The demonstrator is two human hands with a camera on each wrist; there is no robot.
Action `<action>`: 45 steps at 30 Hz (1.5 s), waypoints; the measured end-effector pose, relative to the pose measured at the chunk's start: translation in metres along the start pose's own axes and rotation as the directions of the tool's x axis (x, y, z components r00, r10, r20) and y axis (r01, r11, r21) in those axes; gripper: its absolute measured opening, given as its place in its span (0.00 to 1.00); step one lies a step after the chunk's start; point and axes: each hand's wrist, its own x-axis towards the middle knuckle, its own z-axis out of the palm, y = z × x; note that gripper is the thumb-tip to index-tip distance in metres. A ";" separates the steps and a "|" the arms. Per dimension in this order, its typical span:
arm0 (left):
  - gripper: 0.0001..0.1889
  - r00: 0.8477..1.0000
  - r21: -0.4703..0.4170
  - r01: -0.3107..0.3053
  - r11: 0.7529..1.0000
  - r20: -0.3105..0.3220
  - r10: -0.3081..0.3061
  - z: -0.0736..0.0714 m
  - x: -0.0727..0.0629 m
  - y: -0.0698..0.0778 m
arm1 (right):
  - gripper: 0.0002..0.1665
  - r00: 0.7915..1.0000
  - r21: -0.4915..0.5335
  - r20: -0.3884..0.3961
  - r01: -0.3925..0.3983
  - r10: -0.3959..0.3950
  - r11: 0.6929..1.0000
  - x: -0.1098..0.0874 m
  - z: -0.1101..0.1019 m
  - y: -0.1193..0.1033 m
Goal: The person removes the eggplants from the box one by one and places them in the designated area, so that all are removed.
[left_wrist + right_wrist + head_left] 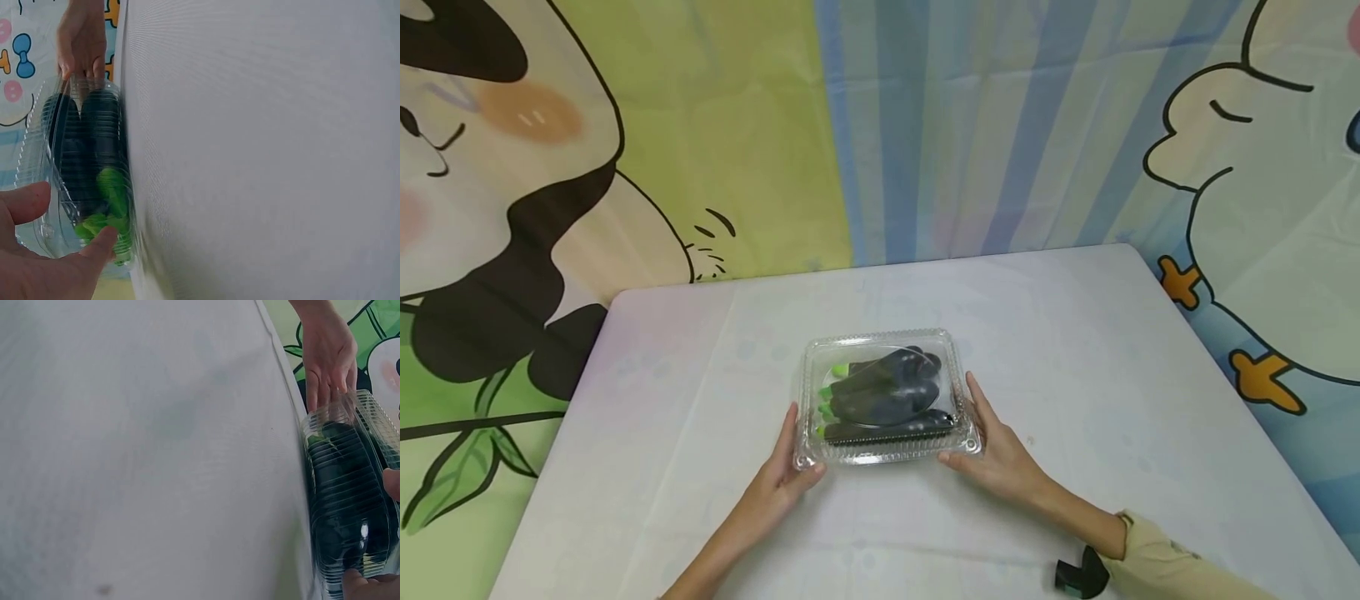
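A clear plastic clamshell container (880, 337), its lid closed, is near the middle of the table in the head view. Inside lie several dark purple eggplants (887, 400) with bright green stem ends pointing left. My left hand (778, 483) grips the container's near left corner, thumb at the front edge and fingers along the side. At the near right corner my right hand (1003, 462) holds it the same way. In the left wrist view the green caps (112, 194) show through the ribbed wall, close to the left fingers.
The container is over a table with a white cloth (1075, 350). Behind and beside the table hang cartoon-printed curtains (737, 125). A black strap-like object (1084, 575) is by the right sleeve (1172, 558) at the near edge.
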 end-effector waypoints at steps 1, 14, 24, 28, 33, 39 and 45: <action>0.48 1.000 0.001 0.008 1.000 0.004 -0.008 0.000 0.000 0.000 | 0.63 1.000 -0.002 0.004 0.012 -0.012 1.000 0.000 0.000 0.000; 0.47 0.999 0.058 0.033 0.998 0.038 -0.036 -0.003 0.001 0.003 | 0.59 0.996 -0.068 0.008 0.093 -0.092 0.993 0.006 -0.002 -0.001; 0.46 1.000 0.054 0.005 0.999 -0.011 -0.004 0.001 -0.002 -0.001 | 0.57 0.995 -0.041 0.017 0.102 -0.101 0.994 0.004 0.001 0.000; 0.44 1.000 0.076 -0.020 0.997 0.004 0.020 0.000 0.000 -0.002 | 0.57 0.994 -0.037 0.009 0.106 -0.105 0.994 0.004 0.003 0.000; 0.42 1.000 0.112 -0.021 0.993 0.011 0.020 -0.001 0.000 0.001 | 0.57 0.994 -0.048 -0.008 0.111 -0.112 0.993 0.004 0.004 0.001; 0.41 1.000 0.146 0.006 0.989 0.011 -0.008 0.001 -0.001 0.002 | 0.56 0.993 -0.026 0.001 0.122 -0.122 0.992 0.002 0.006 0.001; 0.42 0.999 0.171 0.031 0.985 -0.033 -0.026 -0.001 -0.001 0.004 | 0.55 0.991 -0.017 -0.015 0.136 -0.136 0.991 0.002 0.007 0.000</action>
